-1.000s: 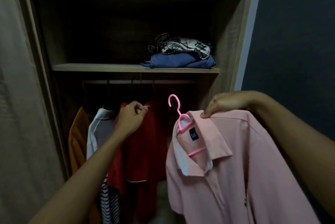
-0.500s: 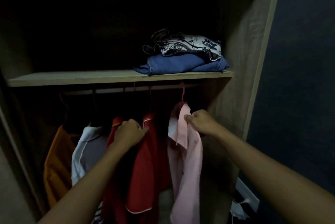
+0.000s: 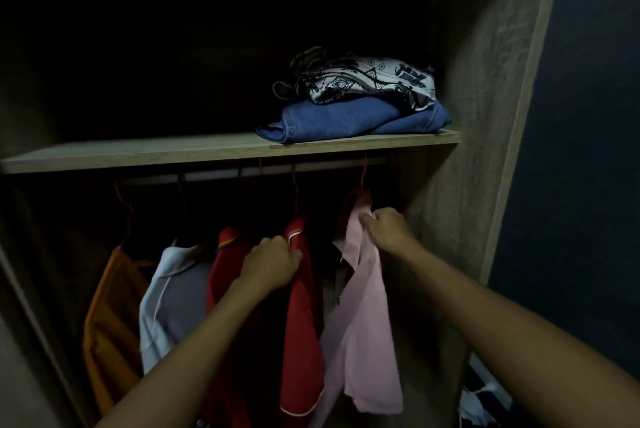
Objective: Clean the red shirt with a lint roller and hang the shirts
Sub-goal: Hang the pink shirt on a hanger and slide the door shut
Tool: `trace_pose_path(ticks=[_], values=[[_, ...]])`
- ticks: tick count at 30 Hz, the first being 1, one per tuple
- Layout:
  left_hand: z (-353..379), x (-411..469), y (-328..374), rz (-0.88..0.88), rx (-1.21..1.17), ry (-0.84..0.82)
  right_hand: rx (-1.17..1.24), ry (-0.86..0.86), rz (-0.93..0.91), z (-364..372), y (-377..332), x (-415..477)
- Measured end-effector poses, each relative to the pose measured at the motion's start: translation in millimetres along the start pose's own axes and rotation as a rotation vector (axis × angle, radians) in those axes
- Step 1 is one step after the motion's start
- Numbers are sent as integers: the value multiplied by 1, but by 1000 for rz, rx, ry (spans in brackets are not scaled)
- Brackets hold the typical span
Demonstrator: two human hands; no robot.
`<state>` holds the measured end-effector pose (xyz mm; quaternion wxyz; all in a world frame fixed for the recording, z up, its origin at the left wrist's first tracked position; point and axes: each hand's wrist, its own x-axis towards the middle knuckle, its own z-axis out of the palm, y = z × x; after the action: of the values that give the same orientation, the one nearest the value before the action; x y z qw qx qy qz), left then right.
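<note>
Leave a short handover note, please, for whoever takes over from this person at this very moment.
Left hand: fingers curled round the red shirt at its collar.
Right hand: pinches the pink shirt just below its collar.
Where: both shirts hang on hangers from the wardrobe rail, the pink one rightmost, the red one next to it on its left.
Done: both shirts are hung. The lint roller is not in view, so I cannot tell whether the red shirt was cleaned.
Left: let go of both shirts, perhaps after straightening them.
</note>
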<state>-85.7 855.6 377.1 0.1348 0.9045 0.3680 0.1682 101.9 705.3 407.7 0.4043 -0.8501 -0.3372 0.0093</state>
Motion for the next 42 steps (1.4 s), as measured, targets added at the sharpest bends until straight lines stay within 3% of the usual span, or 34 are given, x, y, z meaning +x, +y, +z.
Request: trace_pose_path(ticks=[6, 12, 17, 20, 29, 38, 42], values=[[-1, -7, 24, -34, -9, 4, -47, -51, -3, -14, 18, 5], [5, -25, 37, -48, -11, 109, -72, -55, -34, -25, 28, -2], [0, -63, 22, 18, -72, 418, -7, 72, -195, -7, 19, -41], [-16, -95, -1, 53, -127, 641, 63, 52, -340, 16, -1, -76], [-62, -181, -108, -3, 112, 1012, 211, -338, -507, 158, -70, -173], [-72, -211, -246, -16, 146, 994, 133, -566, -467, 326, -77, -268], [-73, -203, -298, 75, 178, 980, 74, -657, -253, 398, -55, -303]])
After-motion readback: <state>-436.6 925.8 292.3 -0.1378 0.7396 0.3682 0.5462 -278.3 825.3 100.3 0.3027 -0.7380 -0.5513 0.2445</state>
